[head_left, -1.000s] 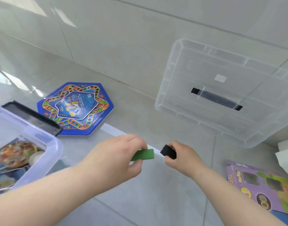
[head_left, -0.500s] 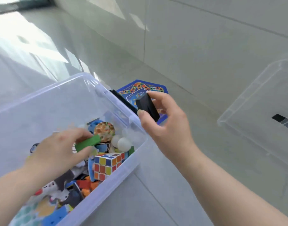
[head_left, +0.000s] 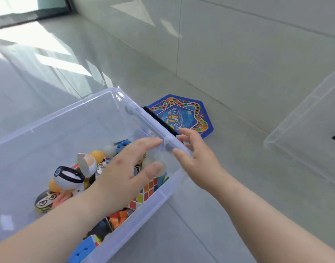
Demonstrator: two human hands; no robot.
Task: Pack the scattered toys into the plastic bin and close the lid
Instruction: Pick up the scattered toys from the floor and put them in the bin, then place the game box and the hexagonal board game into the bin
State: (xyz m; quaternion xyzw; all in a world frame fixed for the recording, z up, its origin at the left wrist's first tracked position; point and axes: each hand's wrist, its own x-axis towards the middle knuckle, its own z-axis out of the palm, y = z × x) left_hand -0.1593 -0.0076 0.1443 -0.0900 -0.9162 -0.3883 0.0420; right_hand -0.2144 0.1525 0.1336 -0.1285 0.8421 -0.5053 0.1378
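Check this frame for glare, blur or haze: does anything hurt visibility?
Head view: sunlight glare whites out the floor at upper left; the left hand and right hand look slightly motion-soft; pale balls in the plastic bin look hazy.

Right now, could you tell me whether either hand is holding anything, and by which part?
Nothing: the left hand and right hand are both open and empty.
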